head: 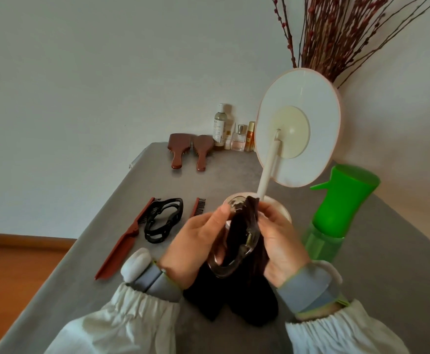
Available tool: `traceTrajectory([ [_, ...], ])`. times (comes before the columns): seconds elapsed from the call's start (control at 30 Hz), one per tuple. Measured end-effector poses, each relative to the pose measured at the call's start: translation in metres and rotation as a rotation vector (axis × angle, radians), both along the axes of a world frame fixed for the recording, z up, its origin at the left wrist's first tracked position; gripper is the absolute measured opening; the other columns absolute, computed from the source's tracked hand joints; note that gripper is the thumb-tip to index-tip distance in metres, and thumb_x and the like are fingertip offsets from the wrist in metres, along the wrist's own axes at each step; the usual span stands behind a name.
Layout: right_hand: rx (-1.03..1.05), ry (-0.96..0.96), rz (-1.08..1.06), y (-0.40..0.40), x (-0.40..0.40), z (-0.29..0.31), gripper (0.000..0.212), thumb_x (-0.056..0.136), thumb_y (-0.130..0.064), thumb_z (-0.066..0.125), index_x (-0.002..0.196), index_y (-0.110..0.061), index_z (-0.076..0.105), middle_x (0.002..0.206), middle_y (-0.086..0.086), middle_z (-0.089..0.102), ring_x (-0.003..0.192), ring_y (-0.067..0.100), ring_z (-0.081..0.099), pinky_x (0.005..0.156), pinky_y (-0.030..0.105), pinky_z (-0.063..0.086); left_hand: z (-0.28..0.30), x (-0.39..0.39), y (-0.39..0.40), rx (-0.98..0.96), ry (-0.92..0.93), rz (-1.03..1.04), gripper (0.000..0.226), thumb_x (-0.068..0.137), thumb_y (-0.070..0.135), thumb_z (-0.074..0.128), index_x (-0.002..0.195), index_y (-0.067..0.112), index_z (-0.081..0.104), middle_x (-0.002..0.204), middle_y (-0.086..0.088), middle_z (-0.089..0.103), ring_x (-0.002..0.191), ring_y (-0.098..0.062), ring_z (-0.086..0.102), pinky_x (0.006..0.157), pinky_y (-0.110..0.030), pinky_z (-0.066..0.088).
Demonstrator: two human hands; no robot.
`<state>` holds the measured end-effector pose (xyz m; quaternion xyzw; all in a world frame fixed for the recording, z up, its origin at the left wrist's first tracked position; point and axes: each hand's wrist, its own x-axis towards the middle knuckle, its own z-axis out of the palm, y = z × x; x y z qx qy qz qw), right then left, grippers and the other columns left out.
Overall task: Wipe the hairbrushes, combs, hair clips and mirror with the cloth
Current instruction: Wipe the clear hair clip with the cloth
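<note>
The left hand [198,236] and right hand [277,238] are holding a clear clip [230,264] wrapped in a dark cloth [244,226], just in front of the mirror's [298,129] base; the left fingers are pinching the clip's upper end, and the right hand is curling round the cloth where it is passing through the clip's loop — both hands clamped, neither slack. The clip is looking light, stiff and smooth, probably slippery bare and likely to snap if twisted; holding it by the ends, with the soft, limp cloth doing the rubbing, seems the safe grip. Its long axis is running from low near the wrists up and away toward the mirror stem, its lower curve bulging toward the person.

Left of the mirror base, a black clip [164,221] is lying flat between a brown comb [122,244] and a second comb [198,206], whose length is pointing away toward the wall; the brown comb is angling from near-left to far-right. Farther back on that side, two brushes [191,152] are lying bristles down, handles pointing back at the person. The mirror is standing upright — its back turned this way.
</note>
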<state>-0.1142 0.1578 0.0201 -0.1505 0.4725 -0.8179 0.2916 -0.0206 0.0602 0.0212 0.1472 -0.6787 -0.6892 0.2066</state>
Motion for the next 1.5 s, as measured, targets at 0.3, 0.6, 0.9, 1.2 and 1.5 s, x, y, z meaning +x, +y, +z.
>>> traceTrajectory([
  [0.3, -0.065, -0.188, 0.24, -0.003, 0.012, -0.005, 0.041, 0.075, -0.021, 0.062, 0.111, -0.001, 0.066, 0.104, 0.023, 0.068, 0.094, 0.033, 0.068, 0.079, 0.042, 0.056, -0.004, -0.011, 0.004, 0.012, 0.136, 0.364, 0.035, 0.098, 0.029, 0.044, 0.088, 0.004, 0.067, 0.057, 0.003, 0.056, 0.048, -0.005, 0.049, 0.044, -0.014, 0.038],
  [0.6, -0.022, -0.152, 0.237, -0.001, 0.011, -0.002, 0.026, 0.09, -0.003, 0.048, 0.104, -0.005, 0.069, 0.093, 0.02, 0.071, 0.079, 0.029, 0.07, 0.067, 0.037, 0.06, -0.012, -0.014, 0.001, -0.021, 0.103, 0.458, 0.02, 0.096, 0.018, 0.048, 0.083, 0.012, 0.061, 0.064, 0.0, 0.061, 0.062, -0.016, 0.056, 0.057, -0.028, 0.045],
  [0.9, 0.038, -0.313, 0.164, 0.0, -0.005, 0.001, 0.024, 0.081, -0.022, 0.059, 0.072, -0.002, 0.067, 0.061, 0.011, 0.065, 0.053, 0.019, 0.066, 0.05, 0.025, 0.056, -0.01, -0.008, -0.011, -0.141, -0.019, 0.278, 0.029, 0.087, 0.001, 0.054, 0.109, 0.017, 0.062, 0.075, -0.002, 0.059, 0.059, -0.012, 0.057, 0.048, -0.024, 0.05],
  [1.2, -0.087, -0.187, 0.185, -0.003, 0.0, -0.002, 0.039, 0.068, -0.005, 0.058, 0.107, -0.006, 0.066, 0.085, 0.019, 0.07, 0.074, 0.027, 0.07, 0.071, 0.034, 0.057, -0.006, -0.005, -0.022, 0.099, 0.036, 0.349, 0.021, 0.091, 0.03, 0.059, 0.08, 0.018, 0.071, 0.062, -0.002, 0.058, 0.052, -0.009, 0.056, 0.046, -0.022, 0.047],
  [1.5, 0.04, -0.31, 0.057, -0.003, -0.007, -0.006, 0.021, 0.098, -0.016, 0.042, 0.09, -0.006, 0.058, 0.075, 0.011, 0.059, 0.067, 0.02, 0.06, 0.061, 0.027, 0.052, -0.008, -0.008, -0.013, 0.153, -0.079, 0.224, 0.035, 0.092, 0.035, 0.055, 0.088, 0.003, 0.069, 0.059, -0.006, 0.054, 0.048, -0.016, 0.055, 0.045, -0.025, 0.046],
])
